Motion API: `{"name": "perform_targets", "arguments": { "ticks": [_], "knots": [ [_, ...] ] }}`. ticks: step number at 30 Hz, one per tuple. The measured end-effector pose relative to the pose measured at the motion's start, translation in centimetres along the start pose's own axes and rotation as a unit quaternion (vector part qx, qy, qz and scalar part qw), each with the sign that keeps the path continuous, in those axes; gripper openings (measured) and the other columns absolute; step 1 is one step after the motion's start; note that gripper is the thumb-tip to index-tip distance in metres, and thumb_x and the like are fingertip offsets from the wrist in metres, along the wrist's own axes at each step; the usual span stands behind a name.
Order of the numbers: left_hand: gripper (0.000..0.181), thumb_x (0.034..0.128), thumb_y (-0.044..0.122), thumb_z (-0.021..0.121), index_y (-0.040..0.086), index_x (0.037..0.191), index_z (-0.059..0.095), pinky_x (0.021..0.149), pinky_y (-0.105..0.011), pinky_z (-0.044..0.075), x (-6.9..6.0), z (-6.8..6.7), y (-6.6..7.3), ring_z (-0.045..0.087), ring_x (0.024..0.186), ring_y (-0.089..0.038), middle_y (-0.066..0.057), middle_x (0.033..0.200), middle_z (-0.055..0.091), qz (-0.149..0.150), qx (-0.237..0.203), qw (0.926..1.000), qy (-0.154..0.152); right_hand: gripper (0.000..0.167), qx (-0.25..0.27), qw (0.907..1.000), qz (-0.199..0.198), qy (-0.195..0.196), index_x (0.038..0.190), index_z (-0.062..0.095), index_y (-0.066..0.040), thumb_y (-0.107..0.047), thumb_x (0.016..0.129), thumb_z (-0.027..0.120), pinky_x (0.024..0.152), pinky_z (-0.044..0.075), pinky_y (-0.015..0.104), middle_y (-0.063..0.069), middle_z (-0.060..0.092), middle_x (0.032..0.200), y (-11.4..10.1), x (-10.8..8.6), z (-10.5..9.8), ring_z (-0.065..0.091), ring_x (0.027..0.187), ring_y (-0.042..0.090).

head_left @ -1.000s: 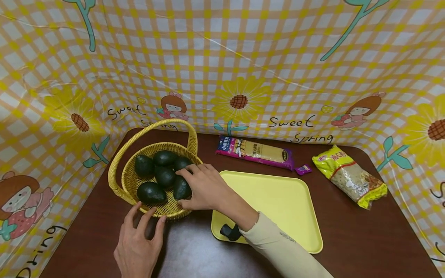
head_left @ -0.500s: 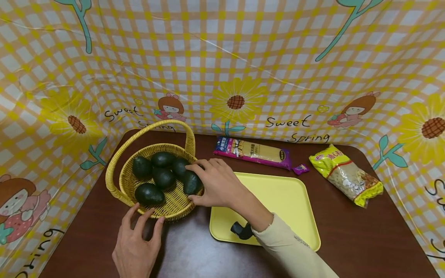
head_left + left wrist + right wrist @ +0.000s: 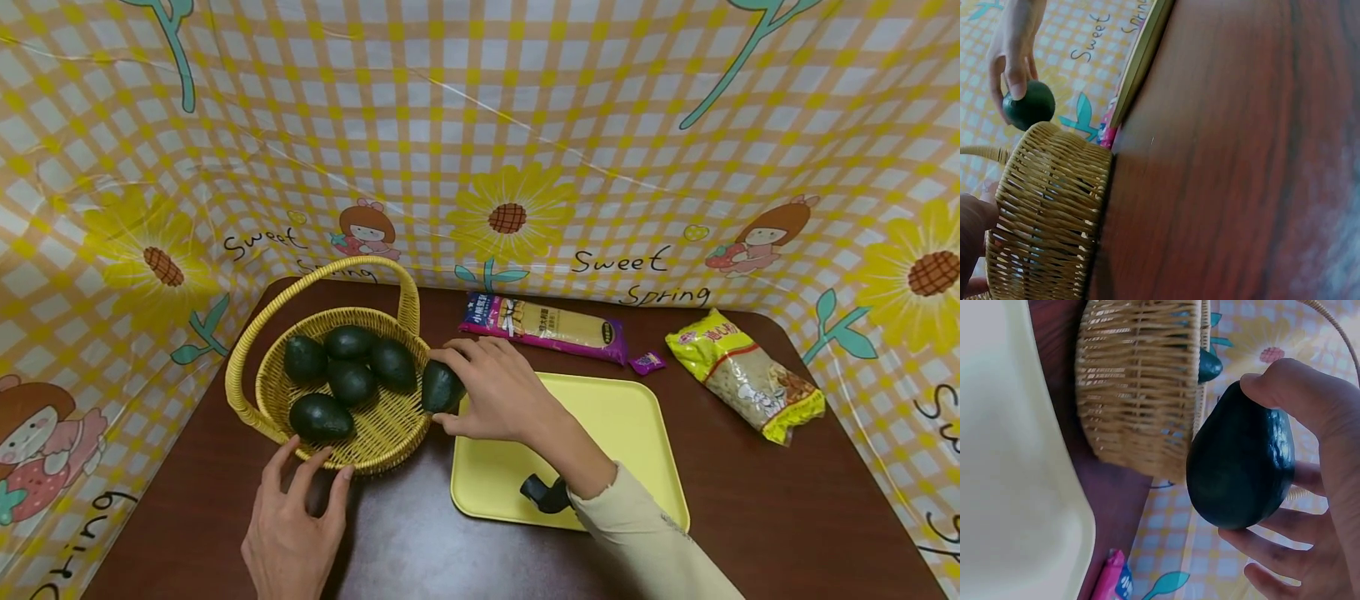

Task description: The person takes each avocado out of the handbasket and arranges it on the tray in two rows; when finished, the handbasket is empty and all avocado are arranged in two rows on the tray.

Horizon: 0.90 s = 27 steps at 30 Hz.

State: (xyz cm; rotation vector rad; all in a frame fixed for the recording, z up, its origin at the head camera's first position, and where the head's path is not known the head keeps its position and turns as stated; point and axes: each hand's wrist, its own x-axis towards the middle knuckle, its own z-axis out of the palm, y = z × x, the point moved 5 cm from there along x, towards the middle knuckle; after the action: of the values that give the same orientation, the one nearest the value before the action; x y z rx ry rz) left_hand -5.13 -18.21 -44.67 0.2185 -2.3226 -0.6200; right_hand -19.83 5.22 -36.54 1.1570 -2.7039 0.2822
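1. Shifted since the earlier frames: one dark green avocado (image 3: 441, 387), moved rightward with the right hand (image 3: 498, 390) from among the others to just beside the basket's right rim. The left hand (image 3: 296, 529) keeps its place.

2. Avocado, held, one. Location: raised, at rim height or above, near the tray's upper left corner. Smooth skin, glossy on one side in the right wrist view.

3. Right hand. Grip: closed round the avocado, thumb on one side, fingers on the other. Pose: reaching leftward across the tray, back of the hand uppermost, forearm running down to the lower right. Pale sleeve (image 3: 660, 525); dark curved piece (image 3: 543, 493) by the wrist.

4. Left hand. Grip: holding no avocado, fingers spread and slightly bent, fingertips at the basket's near rim; how firmly they press, cannot be told. Pose: forearm rising from the lower edge of the head view.

5. Basket (image 3: 386, 425), yellow wicker, arched handle, upright. Contents: five avocados (image 3: 352, 383).

6. Tray (image 3: 615, 417), pale yellow, rounded corners, right of the basket.

7. Surface (image 3: 435, 533), dark reddish-brown wood grain, glare at the near side. Also carried: purple noodle packet (image 3: 543, 327), small purple sachet (image 3: 647, 362), yellow-ended clear bag (image 3: 750, 375).

8. Surround: checked cloth (image 3: 525, 100), yellow and white, printed with sunflowers, cartoon figures and "Sweet Spring".
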Motion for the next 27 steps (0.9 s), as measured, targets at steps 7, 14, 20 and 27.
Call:
{"name": "perform_targets", "arguments": {
  "ticks": [7,14,20,27],
  "knots": [
    [0.034,0.0866,0.033,0.093,0.014,0.112,0.083,0.052,-0.058,0.054,-0.1,0.0,0.0,0.072,0.087,-0.043,-0.016,0.139,0.068,0.001,0.0,1.0,0.005,0.079,0.008,0.9999,0.01,-0.011,0.15,0.062,-0.017,-0.056,0.085,0.086,0.115,0.045,0.057,0.01,0.066,0.143,1.6,-0.9,0.4,0.063,0.131,0.036],
    [0.034,0.0861,0.033,0.093,0.014,0.113,0.083,0.053,-0.059,0.055,-0.2,-0.1,-0.1,0.072,0.091,-0.043,-0.016,0.139,0.067,-0.008,0.003,1.0,-0.003,0.079,0.005,0.9998,0.012,-0.014,0.149,0.063,-0.017,-0.055,0.084,0.087,0.113,0.046,0.058,0.01,0.066,0.143,2.9,-1.6,0.9,0.063,0.13,0.035],
    [0.034,0.0866,0.033,0.093,0.014,0.113,0.083,0.054,-0.06,0.055,-0.1,-0.1,-0.1,0.072,0.092,-0.043,-0.015,0.14,0.067,-0.011,0.003,0.9999,-0.004,0.079,0.014,0.9998,0.007,-0.01,0.147,0.065,-0.016,-0.053,0.081,0.089,0.112,0.047,0.057,0.011,0.067,0.141,3.9,-2.1,1.4,0.066,0.126,0.036],
    [0.035,0.0871,0.034,0.093,0.015,0.114,0.083,0.054,-0.06,0.055,-0.1,0.0,-0.1,0.072,0.092,-0.042,-0.015,0.141,0.067,-0.011,0.001,0.9999,-0.004,0.079,0.016,0.9998,0.003,-0.014,0.147,0.065,-0.016,-0.052,0.08,0.089,0.11,0.048,0.058,0.011,0.068,0.139,4.9,-2.7,2.1,0.067,0.123,0.035]
  ]
}}
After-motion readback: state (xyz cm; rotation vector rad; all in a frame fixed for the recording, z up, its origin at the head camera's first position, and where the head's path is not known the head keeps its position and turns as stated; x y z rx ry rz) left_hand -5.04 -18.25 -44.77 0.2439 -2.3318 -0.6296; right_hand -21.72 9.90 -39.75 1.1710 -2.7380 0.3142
